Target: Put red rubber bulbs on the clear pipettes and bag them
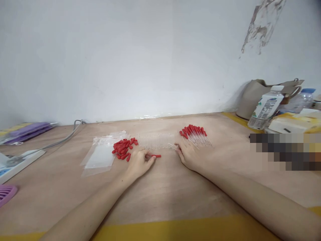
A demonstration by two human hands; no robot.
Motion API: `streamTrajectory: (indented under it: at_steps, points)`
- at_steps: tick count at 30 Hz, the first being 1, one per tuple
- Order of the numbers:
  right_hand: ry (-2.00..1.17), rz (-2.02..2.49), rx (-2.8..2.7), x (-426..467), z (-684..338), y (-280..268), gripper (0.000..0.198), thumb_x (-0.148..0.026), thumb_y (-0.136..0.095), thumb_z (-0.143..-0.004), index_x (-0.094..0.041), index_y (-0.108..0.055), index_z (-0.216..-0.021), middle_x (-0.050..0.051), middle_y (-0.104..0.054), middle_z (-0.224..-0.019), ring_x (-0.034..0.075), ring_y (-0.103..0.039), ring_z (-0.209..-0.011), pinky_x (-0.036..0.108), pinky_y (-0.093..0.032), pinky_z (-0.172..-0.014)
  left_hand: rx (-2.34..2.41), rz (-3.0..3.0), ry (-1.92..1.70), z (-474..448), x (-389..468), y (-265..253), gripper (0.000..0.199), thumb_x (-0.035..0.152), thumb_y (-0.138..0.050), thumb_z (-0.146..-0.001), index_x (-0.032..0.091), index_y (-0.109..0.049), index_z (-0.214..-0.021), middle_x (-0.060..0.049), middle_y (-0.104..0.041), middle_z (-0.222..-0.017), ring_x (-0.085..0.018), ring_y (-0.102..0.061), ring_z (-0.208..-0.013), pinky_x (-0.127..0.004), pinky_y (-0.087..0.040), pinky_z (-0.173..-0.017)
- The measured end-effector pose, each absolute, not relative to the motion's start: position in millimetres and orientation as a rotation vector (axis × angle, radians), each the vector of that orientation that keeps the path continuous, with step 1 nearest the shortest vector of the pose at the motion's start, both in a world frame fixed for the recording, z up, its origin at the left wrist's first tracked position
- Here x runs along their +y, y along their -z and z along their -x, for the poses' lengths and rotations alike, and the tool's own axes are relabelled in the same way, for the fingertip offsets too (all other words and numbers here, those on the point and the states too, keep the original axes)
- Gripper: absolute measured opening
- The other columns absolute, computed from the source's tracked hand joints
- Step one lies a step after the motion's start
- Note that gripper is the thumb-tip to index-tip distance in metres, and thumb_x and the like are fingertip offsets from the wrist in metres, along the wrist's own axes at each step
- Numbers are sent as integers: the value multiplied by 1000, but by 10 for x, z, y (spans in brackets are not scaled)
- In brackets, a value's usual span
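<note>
My left hand [139,162] is closed in a pinch on a red rubber dropper bulb [156,156], its narrow end pointing right. Just behind that hand lies a pile of loose red bulbs [122,147]. A row of clear glass dropper tubes [155,141] is spread side by side between my hands. At the row's right end, my right hand [187,154] has its thumb and index finger closed round the end of a slanted clear tube [172,144]. Beyond it lie droppers with red bulbs fitted on their tubes [194,131], fanned out together.
Clear plastic bags [100,155] lie left of the bulbs. A power strip [22,164] with a grey cable [62,139] and purple packets [32,132] are at far left. On the right stand a plastic bottle [267,107] and a beige jug [250,98]. A wall [150,67] rises behind the table.
</note>
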State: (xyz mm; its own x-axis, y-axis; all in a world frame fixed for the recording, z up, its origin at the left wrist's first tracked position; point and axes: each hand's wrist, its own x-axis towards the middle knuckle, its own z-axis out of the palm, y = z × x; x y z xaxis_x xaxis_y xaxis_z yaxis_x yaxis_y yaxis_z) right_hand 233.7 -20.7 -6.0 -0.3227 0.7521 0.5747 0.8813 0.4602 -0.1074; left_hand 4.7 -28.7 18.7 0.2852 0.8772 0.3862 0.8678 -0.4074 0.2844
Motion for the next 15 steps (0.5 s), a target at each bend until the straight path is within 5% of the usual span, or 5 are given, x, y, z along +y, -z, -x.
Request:
streamTrajectory:
  at_steps: [3,7,15]
  points:
    - [261,1210,-2159,-159,-2337,134,29,-25,-37,-87,-17,-50,-111,9,-60,-94,20,-53,-86,32,-38,-74,1664,-2424,-821,-84,-315,-104,15,30,-56,-73,16,-61,-76,0,-60,-63,-15,-56,-58,-26,-41,-57]
    - [191,1122,-2209,-154,-2329,144,25,-24,-37,-88,-18,-57,-100,6,-61,-86,18,-54,-83,31,-38,-78,1527,-2524,-954,-104,-297,-27,31,31,-58,-73,16,-59,-99,-6,-59,-88,-18,-56,-78,-31,-44,-70]
    - [133,1028,-2287,-239,-2300,68,24,-24,-38,-88,-19,-61,-96,4,-60,-81,13,-54,-74,28,-33,-73,1308,-2410,-1007,-206,-192,24,16,25,-50,-82,18,-64,-82,-4,-60,-81,-17,-55,-78,-30,-43,-72]
